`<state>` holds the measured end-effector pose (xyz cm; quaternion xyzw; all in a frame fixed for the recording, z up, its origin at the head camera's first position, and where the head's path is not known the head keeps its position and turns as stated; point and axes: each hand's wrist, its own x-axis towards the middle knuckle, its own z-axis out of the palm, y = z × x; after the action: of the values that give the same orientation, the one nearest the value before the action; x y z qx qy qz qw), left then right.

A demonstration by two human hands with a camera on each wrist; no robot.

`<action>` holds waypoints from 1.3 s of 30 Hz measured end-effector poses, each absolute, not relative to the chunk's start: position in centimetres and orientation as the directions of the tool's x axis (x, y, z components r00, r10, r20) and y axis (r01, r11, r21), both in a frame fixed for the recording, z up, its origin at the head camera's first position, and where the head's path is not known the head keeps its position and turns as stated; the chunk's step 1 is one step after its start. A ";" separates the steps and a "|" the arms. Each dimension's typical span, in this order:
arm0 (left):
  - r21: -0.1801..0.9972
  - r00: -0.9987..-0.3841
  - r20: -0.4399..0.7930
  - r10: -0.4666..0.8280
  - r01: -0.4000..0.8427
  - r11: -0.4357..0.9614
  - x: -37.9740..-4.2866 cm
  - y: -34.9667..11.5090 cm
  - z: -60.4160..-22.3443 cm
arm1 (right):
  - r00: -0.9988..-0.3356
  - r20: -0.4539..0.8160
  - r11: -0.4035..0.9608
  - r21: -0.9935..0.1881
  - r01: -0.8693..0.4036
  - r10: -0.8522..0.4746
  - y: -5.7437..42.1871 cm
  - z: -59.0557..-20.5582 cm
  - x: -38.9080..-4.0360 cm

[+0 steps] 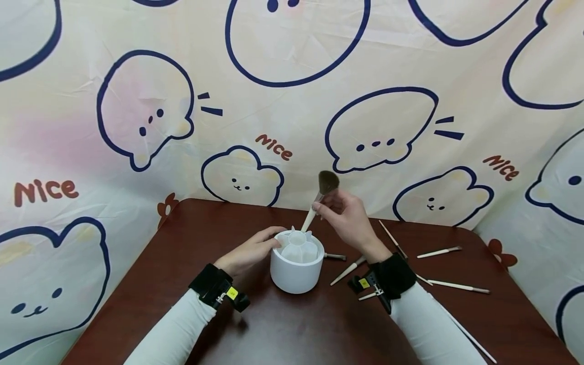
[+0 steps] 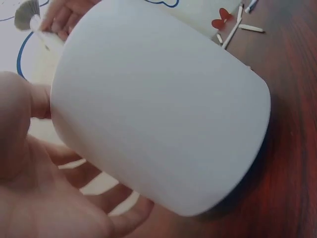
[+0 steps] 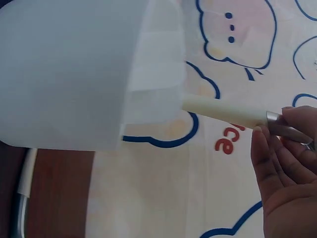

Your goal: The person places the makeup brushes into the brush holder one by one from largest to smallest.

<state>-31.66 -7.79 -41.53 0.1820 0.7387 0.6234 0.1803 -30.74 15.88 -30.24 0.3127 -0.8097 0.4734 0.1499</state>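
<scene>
A white round brush holder [image 1: 295, 279] with clear petal-shaped compartments stands on the table. My left hand [image 1: 248, 253] grips its left side, thumb at the rim and fingers around the wall, as the left wrist view also shows. With my right hand [image 1: 349, 218] I pinch a large makeup brush [image 1: 309, 220] by its silver ferrule. The dark fanned bristles point up, and the pale handle slants down to the holder's back edge. In the right wrist view the handle [image 3: 223, 111] meets the clear insert, which hides its lower end.
Several smaller brushes lie on the dark brown table [image 1: 255, 329] to the right, among them a pale one [image 1: 438, 252], another [image 1: 458, 286] and a thicker one [image 1: 348, 271] under my right wrist. Behind the table hangs a cartoon-printed cloth [image 1: 301, 111].
</scene>
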 end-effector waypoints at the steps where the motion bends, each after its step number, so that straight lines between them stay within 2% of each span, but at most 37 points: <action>1: 0.986 -0.872 -0.041 0.488 0.043 0.159 -31.7 -7.7 -41.5 | -0.764 0.528 0.358 -0.678 -0.642 -0.370 15.7 -30.4 -30.7; 10: 0.972 -0.890 -0.042 0.455 0.068 0.223 -32.3 -6.5 -41.2 | -0.771 0.471 0.378 -0.682 -0.626 -0.428 15.2 -33.6 -31.6; 18: 0.966 -0.901 -0.032 0.432 0.082 0.243 -32.1 -5.7 -40.8 | -0.795 0.417 0.467 -0.650 -0.599 -0.440 15.4 -36.7 -33.5; 30: 0.976 -0.870 -0.044 0.490 0.068 0.208 -31.4 -5.3 -39.6 | -0.837 0.308 0.537 -0.655 -0.531 -0.453 15.2 -36.6 -34.1; 33: 0.976 -0.868 -0.042 0.495 0.070 0.205 -31.1 -5.2 -39.0 | -0.842 0.286 0.563 -0.640 -0.523 -0.457 16.2 -36.1 -34.2; 39: 0.973 -0.888 -0.043 0.458 0.068 0.222 -32.1 -5.2 -40.5 | -0.874 0.275 0.644 -0.595 -0.482 -0.400 19.7 -35.5 -34.3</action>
<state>-32.12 -5.24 -40.50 0.1719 0.7645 0.5995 0.1627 -34.31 19.75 -35.53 0.2437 -0.9046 0.3447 0.0594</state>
